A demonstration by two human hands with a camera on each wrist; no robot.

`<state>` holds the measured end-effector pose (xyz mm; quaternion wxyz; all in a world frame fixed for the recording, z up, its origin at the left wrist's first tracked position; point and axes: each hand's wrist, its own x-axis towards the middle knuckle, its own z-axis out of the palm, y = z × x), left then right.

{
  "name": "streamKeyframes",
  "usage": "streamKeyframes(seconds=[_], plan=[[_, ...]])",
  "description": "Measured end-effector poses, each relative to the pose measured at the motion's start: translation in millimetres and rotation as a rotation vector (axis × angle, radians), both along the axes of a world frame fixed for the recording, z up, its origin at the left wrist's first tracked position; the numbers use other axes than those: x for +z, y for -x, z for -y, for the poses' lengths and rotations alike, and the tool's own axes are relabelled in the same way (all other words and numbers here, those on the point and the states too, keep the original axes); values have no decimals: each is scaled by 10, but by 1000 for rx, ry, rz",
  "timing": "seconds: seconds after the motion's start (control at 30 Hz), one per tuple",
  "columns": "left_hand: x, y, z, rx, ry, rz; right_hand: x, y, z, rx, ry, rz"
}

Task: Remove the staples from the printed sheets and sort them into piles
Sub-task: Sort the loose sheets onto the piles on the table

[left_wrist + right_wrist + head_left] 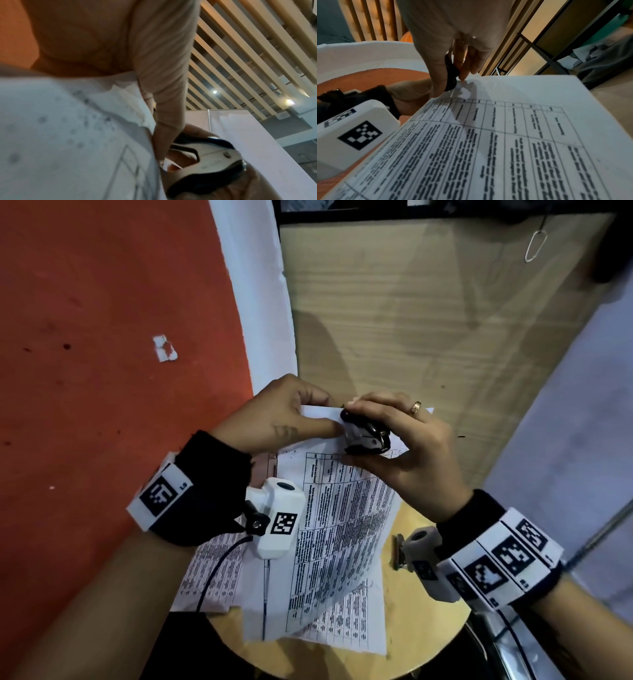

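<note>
A stapled set of printed sheets [342, 518] with dense tables is lifted off the round wooden table [421, 631]. My left hand [291, 416] pinches its top left corner, thumb on the front and fingers behind. My right hand [394, 440] grips a black and silver staple remover [364, 434] whose jaws sit at the top edge of the sheets, beside my left thumb. The left wrist view shows the staple remover [211, 159] close up against the paper [68, 135]. In the right wrist view the staple remover [451, 75] meets the sheets [505, 135] at their top edge. The staple itself is hidden.
More printed sheets [212, 573] lie on the table under the lifted set. A small metal clip [399, 549] lies on the table by my right wrist. An orange and white wall [102, 337] is on the left, and a wooden panel [411, 320] stands ahead.
</note>
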<state>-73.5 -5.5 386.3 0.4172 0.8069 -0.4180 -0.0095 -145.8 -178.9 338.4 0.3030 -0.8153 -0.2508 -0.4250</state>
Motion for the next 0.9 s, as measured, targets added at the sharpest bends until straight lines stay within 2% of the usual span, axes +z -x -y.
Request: streamKeyframes(seconds=[0.2, 0.47, 0.9], plan=[[-3, -2, -5, -18, -12, 31, 6, -12, 17, 15, 11, -12], [-7, 27, 14, -22, 1, -70, 43, -23, 46, 6, 33, -10], [-11, 42, 17, -16, 20, -141, 73, -53, 46, 27, -91, -93]])
